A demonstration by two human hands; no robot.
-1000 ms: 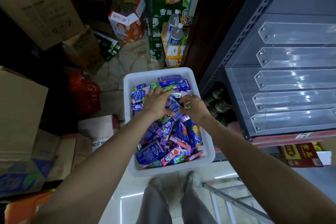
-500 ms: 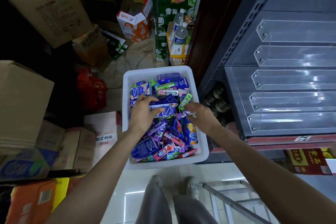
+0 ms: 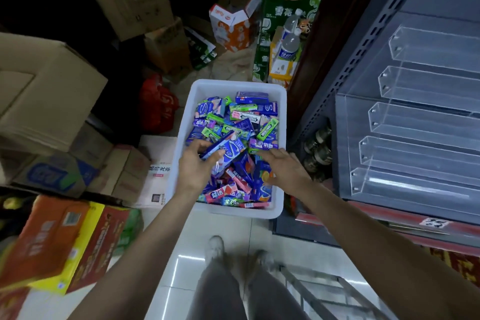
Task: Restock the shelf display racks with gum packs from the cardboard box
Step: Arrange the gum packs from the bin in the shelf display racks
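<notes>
Left hand (image 3: 193, 163) has now lifted blue gum pack (image 3: 224, 149) frm bin (image 3: 181, 138)

Gum packs (image 3: 244, 122) in bin (image 3: 235, 85) on floor; racks (image 3: 420, 122) right, cardboard boxes (image 3: 46, 91) left.

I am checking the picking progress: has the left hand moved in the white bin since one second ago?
Yes. The left hand moved back toward the white bin's near end, now gripping a blue gum pack.

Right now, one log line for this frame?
left hand: grips blue gum pack | right hand: open over white bin | racks: unfilled
</notes>
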